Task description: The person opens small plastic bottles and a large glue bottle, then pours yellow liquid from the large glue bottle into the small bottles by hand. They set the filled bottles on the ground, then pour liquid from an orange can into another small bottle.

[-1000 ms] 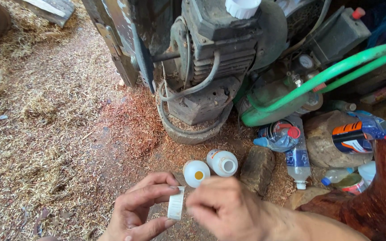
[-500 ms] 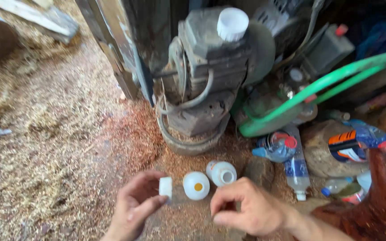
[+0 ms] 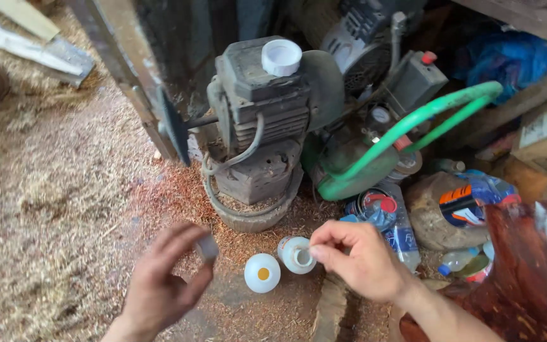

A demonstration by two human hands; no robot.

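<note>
Left hand (image 3: 163,285) fingers pinched on small cap (image 3: 207,248); right hand (image 3: 359,259) fingertips on open bottle (image 3: 297,254).

Dirt floor (image 3: 64,209), strewn with straw and reddish sawdust. Standing on it: two small white bottles (image 3: 262,273) (image 3: 297,254) side by side, a grey motor (image 3: 261,120) on a block, crushed plastic bottles (image 3: 387,218) beside a rock (image 3: 435,215), wooden planks (image 3: 33,44) at far left.

The left hand (image 3: 159,288) pinches a small white cap (image 3: 207,248) between thumb and fingers. The right hand (image 3: 359,259) touches the open top of a little white bottle (image 3: 297,254). Just left of it stands another white bottle (image 3: 262,273). Sawdust covers the ground (image 3: 64,209). Farther off sits a grey motor (image 3: 264,107).
</note>
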